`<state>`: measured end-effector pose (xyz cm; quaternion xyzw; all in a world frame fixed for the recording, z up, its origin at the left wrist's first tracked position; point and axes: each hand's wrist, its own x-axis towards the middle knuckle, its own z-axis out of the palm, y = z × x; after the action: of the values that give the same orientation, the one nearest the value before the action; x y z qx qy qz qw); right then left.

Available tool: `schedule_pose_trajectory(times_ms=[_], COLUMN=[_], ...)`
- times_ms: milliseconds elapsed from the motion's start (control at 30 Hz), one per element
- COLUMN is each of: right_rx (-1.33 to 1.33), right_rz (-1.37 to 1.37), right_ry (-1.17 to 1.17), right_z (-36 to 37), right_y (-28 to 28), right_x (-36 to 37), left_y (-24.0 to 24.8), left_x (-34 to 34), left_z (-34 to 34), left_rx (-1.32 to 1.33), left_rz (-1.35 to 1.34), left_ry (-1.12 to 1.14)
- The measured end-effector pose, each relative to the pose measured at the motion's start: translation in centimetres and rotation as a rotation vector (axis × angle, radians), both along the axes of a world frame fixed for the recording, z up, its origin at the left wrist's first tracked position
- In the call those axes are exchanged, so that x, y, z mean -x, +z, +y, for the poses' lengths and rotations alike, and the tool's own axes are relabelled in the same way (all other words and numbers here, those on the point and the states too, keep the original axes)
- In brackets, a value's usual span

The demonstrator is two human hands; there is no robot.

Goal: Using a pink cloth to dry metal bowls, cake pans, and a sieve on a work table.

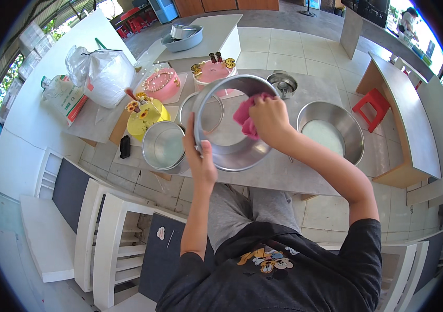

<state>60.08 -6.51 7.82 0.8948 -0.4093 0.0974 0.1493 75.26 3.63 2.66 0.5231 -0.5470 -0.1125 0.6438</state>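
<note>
Tilted up by the left hand (199, 158), fingers clamped on its rim, the round steel pan (232, 125) could slip onto the bench (284, 177) (cakes nearby) if the right hand (268, 117), fingers pinching the pink cloth (246, 122), presses hard.

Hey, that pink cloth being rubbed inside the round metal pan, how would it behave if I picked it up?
The pink cloth is bunched under the right hand, so it is probably soft and floppy and would droop. It looks small and light. The left hand holds the round metal pan tilted, so the loose cloth might slide.
</note>
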Motion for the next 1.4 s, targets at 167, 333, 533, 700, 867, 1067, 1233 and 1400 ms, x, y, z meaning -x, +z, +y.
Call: schedule_pose_trajectory(times_ms=[167,333,533,700,867,1067,1233,1400], right_rx=[0.39,-0.534,-0.148,0.623,0.675,-0.248,-1.037,-1.506], right_rz=[-0.536,-0.657,0.321,0.098,0.113,0.131,-0.465,-2.041], right_ry=[0.314,0.909,0.266,0.741,0.496,0.275,0.555,0.589], right_z=[-2.0,-0.9,-0.6,-1.9,-2.2,2.0,1.1,-0.8], right_y=[-0.6,-1.6,-0.7,1.5,0.8,-2.5,-3.3,-0.5], right_x=[-1.4,-2.2,1.9,1.8,1.8,1.8,-1.5,-3.9], left_y=[-0.1,0.9,0.0,-0.6,-2.1,-0.8,-0.4,0.3], left_x=[1.4,0.8,0.1,0.5,-2.3,-1.4,2.4,1.4], left_z=[-1.1,-1.6,-0.3,-1.0,-0.3,-1.0,-1.6,-2.1], left_rx=[-0.015,0.05,-0.046,-0.151,-0.309,-0.069,0.068,0.012], left_rz=[0.212,0.165,0.011,0.187,0.359,0.093,-0.039,0.117], left_ry=[-0.172,-0.195,-0.085,-0.219,-0.27,-0.069,0.022,-0.072])
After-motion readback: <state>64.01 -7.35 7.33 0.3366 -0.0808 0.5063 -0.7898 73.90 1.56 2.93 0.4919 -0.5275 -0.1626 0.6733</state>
